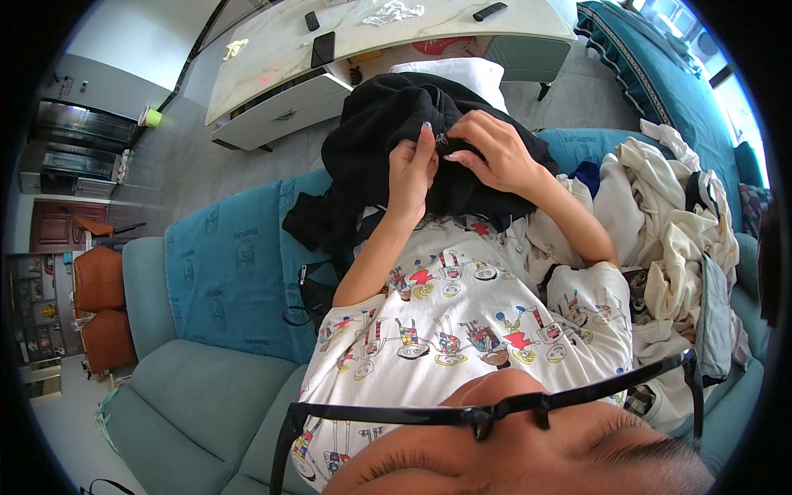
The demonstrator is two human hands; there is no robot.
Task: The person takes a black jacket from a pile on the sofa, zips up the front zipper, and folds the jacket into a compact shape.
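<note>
A black zippered garment point(377, 117), likely a jacket, lies bunched across my lap. My left hand point(411, 170) pinches its dark fabric beside the zipper, with the thumb raised on top. Close on the other side, my right hand point(495, 151) has bent fingers on the cloth, its thumb and fingertips at the edge of the same zipper. Between both hands a small metallic piece of the zipper point(440, 140) shows. The zipper's upper stretch point(437, 99) runs away from me over the folds. The fingers partly hide its lower end.
Cream and white clothes point(662, 229) are heaped on the sofa point(216, 396) at my right. A black strapped bag point(318, 294) lies at my left. Ahead stands a marble-topped coffee table point(266, 55) with a pulled-out drawer point(284, 114), bearing a phone point(323, 49) and a remote control point(490, 11).
</note>
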